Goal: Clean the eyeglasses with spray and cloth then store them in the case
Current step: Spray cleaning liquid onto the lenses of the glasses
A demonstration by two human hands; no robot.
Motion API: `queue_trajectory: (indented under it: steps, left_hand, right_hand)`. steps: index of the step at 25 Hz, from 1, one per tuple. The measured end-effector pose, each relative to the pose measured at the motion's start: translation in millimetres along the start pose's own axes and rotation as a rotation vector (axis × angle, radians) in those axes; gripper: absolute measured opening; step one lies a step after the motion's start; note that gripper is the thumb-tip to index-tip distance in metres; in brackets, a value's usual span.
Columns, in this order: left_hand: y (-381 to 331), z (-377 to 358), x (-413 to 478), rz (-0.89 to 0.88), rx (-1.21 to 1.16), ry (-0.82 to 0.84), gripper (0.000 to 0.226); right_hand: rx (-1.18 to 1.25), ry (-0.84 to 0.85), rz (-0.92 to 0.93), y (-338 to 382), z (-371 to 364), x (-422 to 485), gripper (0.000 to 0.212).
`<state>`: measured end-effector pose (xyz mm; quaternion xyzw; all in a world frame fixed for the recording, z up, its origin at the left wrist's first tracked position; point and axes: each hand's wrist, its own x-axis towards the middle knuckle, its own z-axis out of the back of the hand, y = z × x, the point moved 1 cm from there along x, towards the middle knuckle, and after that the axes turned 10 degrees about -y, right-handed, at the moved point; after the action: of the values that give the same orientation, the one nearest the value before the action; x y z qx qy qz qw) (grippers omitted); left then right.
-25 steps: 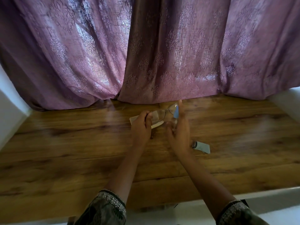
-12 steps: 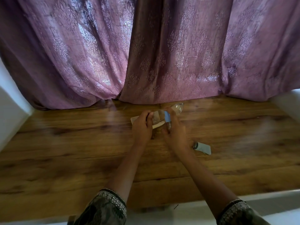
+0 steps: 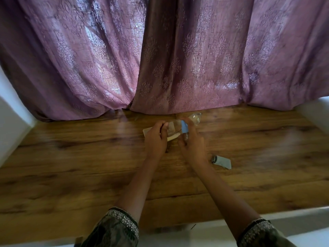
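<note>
My left hand [image 3: 155, 138] grips the eyeglasses [image 3: 195, 118], my right hand [image 3: 193, 146] is wrapped round the spray bottle [image 3: 184, 128]. Case [image 3: 147, 131] just beyond left hand, cloth [image 3: 222, 161] to the right.

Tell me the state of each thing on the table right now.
eyeglasses: held in left hand, above the table.
spray bottle: gripped in right hand, close to the eyeglasses.
cloth: folded, lying on table, untouched.
case: on table behind left hand, open or shut unclear.

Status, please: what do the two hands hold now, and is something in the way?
Left hand grips eyeglasses. Right hand holds spray bottle close to them. Cloth lies on table, right of hands; nothing blocks.
</note>
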<state>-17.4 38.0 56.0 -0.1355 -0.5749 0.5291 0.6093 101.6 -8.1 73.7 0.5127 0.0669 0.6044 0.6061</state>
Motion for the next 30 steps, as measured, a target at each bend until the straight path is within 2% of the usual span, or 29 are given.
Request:
queue_trajectory:
  steps: [5, 12, 17, 20, 30]
  left_hand:
    - [0.6, 1.8, 1.2, 0.038, 0.001, -0.003, 0.021]
    - [0.2, 0.4, 0.4, 0.05, -0.025, 0.002, 0.02]
    - [-1.4, 0.5, -0.7, 0.053, -0.024, -0.004, 0.024]
    - [-0.9, 0.5, -0.3, 0.072, -0.031, -0.013, 0.032]
    - [-0.4, -1.6, 0.4, 0.109, -0.045, -0.031, 0.036]
  right_hand:
    - [-0.006, 0.046, -0.006, 0.7, 1.3, 1.3, 0.057]
    - [0.002, 0.029, 0.043, -4.8, 2.5, 1.6, 0.057]
    - [0.002, -0.131, 0.014, -16.2, 22.0, 15.2, 0.051]
    - [-0.033, -0.172, 0.021, -25.4, 29.5, 25.7, 0.052]
    - [-0.053, -0.13, 0.008, -38.6, 29.4, 29.3, 0.051]
